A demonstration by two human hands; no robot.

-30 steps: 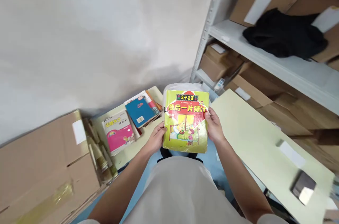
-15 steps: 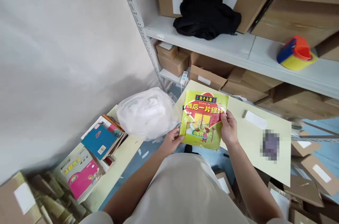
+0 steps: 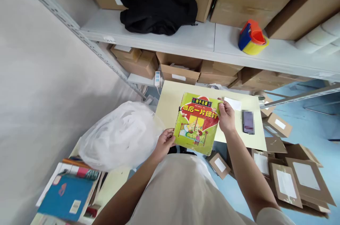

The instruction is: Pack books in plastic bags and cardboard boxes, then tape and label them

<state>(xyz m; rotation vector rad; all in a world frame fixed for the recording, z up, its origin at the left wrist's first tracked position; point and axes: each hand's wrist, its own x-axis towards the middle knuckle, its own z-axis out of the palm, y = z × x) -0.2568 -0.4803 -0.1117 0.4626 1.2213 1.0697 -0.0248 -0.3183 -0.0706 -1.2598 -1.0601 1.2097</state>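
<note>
Nearest, bottom left: a blue book [image 3: 65, 198] atop a stack at the near end of a pale side worktop [image 3: 113, 186]. Just beyond it, a white plastic bag [image 3: 119, 138], bulging, beside the left hand. Centre: a yellow-green book [image 3: 198, 123] held in the air, cover up, over the near edge of the pale worktop [image 3: 170, 102]. Left hand [image 3: 164, 142] at the book's lower left corner, fingers clamped on it with the thumb on the cover. Right hand [image 3: 226, 117] at the book's upper right edge, fingers likewise closed on it. Right of that hand, on the worktop: a white label [image 3: 233, 103], then a blurred dark phone [image 3: 248, 122] near the right edge. Lower right, on the blue floor: flat cardboard mailers [image 3: 289, 179] scattered. Farther back, under the shelf: small cartons [image 3: 145, 63]. On the shelf [image 3: 204, 40]: a black cloth [image 3: 158, 5] at left, a tape dispenser [image 3: 252, 37] at right, big boxes [image 3: 249, 0] behind.
</note>
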